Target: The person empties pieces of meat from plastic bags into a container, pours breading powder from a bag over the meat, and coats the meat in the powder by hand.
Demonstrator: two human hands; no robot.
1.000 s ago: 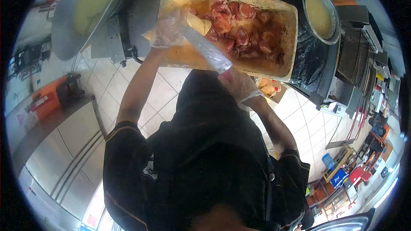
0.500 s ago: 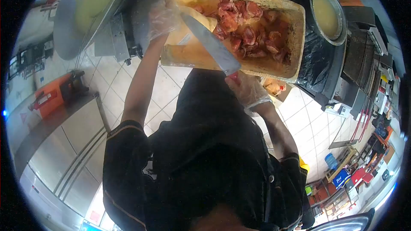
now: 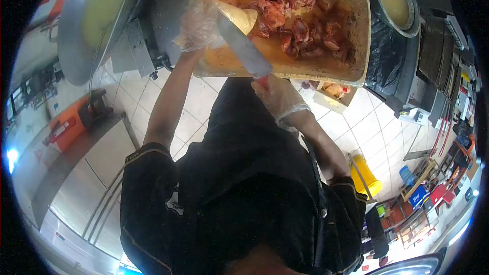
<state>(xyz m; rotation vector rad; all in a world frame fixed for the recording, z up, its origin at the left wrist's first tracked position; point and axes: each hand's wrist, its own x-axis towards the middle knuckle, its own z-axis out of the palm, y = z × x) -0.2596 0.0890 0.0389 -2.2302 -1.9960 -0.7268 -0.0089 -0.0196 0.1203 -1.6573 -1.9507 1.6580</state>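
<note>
A large knife [image 3: 244, 48] with a red handle is held in my right hand [image 3: 277, 97], which wears a clear plastic glove, just below the front rim of a worn tub [image 3: 280, 73]. The blade points up and left across the tub's left part. My left hand [image 3: 198, 25], gloved too, is closed at the tub's left end on a pale yellow piece [image 3: 237, 16], whose right end shows beside the blade. Red meat pieces [image 3: 300, 29] lie in brownish liquid in the middle and right of the tub.
A round metal bowl [image 3: 395, 2] of pale liquid stands right of the tub on black plastic [image 3: 382, 56]. At the upper left is a large metal vessel [image 3: 76, 35]. A cardboard box [image 3: 331, 103] sits below the tub, a yellow bucket [image 3: 368, 175] on the floor.
The view has shifted, and a yellow bucket now shows at the right. The knife's handle end has moved left with my right hand. My left hand has turned on the pale piece.
</note>
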